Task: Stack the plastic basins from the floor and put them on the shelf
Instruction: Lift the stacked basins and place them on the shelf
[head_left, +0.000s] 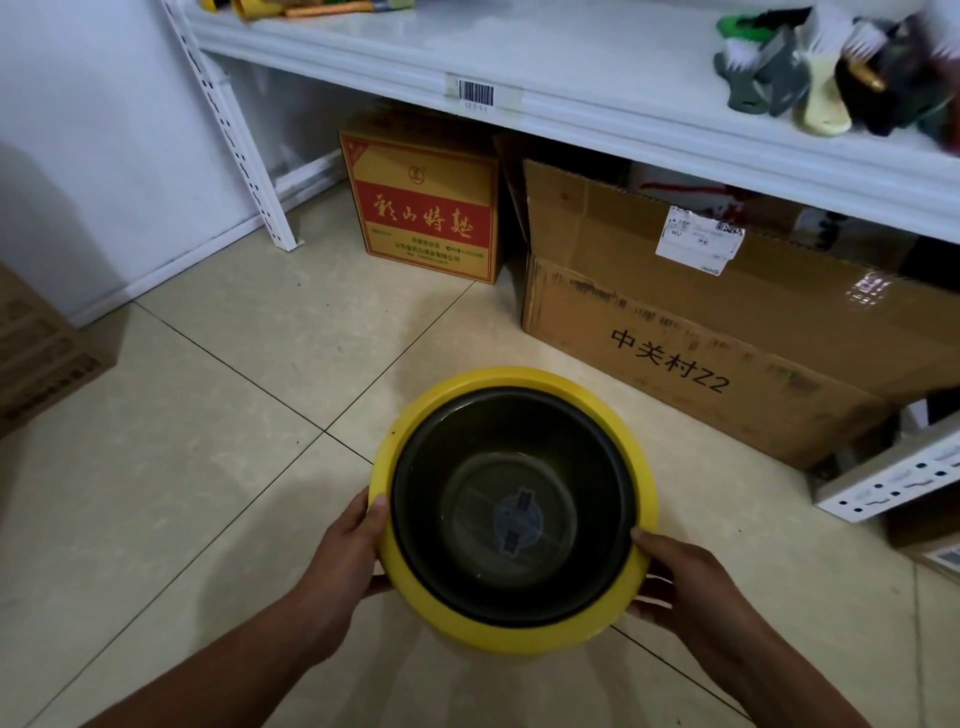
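Shelving filled the top of your view, from ten o'clock across to three o'clock: the white shelf had a broad bare stretch in its middle, above the barcode label, with brushes heaped at its two o'clock end and a few coloured items just visible at eleven o'clock. Under it, on the tiled floor, the large brown carton sat at two o'clock and the red-and-yellow box at twelve o'clock, near each other but not clearly touching. Down at six o'clock you held the stack clear of the floor: the yellow basin on the outside, the dark basin nested inside it, their rims close together all round. Whether a third basin lay inside those two could not be told; only a pale moulded disc showed at the bottom. Your left hand gripped the yellow rim at nine o'clock, thumb over the edge and fingers closed beneath; your right hand clasped it at four o'clock in the same way. Judged from that, the stacking looked done, since no loose basin remained on the floor you could see. What was left was the lift up to the bare middle of the shelf, and setting the stack down there level.
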